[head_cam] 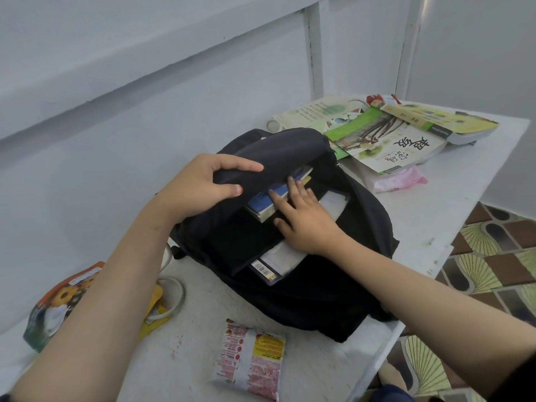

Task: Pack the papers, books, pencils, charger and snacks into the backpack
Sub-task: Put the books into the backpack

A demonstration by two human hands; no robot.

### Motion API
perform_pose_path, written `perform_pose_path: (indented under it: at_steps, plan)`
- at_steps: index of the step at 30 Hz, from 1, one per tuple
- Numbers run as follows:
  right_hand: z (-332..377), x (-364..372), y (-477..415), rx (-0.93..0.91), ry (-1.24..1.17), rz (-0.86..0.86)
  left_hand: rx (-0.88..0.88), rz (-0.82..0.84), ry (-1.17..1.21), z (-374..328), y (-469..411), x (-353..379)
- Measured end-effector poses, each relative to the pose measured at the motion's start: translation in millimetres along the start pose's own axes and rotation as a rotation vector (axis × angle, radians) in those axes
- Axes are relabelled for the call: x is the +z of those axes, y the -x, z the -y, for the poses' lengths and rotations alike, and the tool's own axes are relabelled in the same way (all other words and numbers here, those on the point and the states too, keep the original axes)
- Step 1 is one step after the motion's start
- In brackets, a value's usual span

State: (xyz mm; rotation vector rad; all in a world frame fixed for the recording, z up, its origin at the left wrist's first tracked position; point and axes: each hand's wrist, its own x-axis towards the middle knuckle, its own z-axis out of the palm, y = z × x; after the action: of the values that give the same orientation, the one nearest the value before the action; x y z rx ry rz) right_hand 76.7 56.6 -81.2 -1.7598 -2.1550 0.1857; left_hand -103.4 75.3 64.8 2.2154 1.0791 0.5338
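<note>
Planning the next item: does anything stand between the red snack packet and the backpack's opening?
Only the right hand, lying across the opening on the blue book. The left hand holds the flap up; nothing lies between snack packet and backpack.

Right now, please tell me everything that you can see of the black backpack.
The black backpack looks like soft fabric. It lies flat on the white table, with its main compartment unzipped and wide open. The left hand grips its upper flap and holds it up. The right hand presses with straight fingers on the blue book and white papers inside it.
</note>
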Motion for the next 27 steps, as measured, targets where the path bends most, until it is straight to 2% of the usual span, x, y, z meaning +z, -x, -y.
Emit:
perform_pose_path:
  at_steps: [14,20,25,27]
  plan:
    - [0,1,7,-0.119,0.044,0.008,0.012,-0.002,0.011,0,1,1]
    - [-1,-3,6,-0.104,0.049,0.050,0.003,0.005,0.017,2,-2,2]
    - [-6,-21,20,-0.048,-0.093,0.124,-0.016,0.037,0.007,9,-6,7]
    - [-17,-32,30,-0.027,-0.192,0.076,-0.019,0.056,-0.010,12,-10,13]
